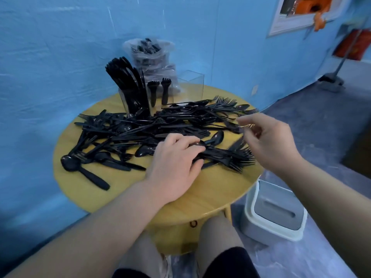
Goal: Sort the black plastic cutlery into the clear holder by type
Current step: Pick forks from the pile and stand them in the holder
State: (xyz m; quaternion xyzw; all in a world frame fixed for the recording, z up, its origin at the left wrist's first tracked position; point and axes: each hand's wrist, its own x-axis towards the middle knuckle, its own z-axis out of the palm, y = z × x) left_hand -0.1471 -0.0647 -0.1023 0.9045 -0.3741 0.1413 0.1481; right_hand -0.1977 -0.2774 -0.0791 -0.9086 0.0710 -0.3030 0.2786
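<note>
A heap of black plastic cutlery (152,127) covers the round wooden table (210,189). At the back stands the clear holder (160,91): its left compartment is packed with knives (124,77), the middle one has two forks (158,91) standing up, and the right compartment (190,85) looks empty. My left hand (176,159) grips a bundle of forks (226,157) lying at the table's near right. My right hand (267,141) hovers just above and to the right of that bundle, fingers loosely curled, holding nothing I can make out.
A clear plastic bag (152,55) with more black cutlery stands behind the holder against the blue wall. A white and grey bin (275,213) sits on the floor to the right of the table. My knees are under the table's near edge.
</note>
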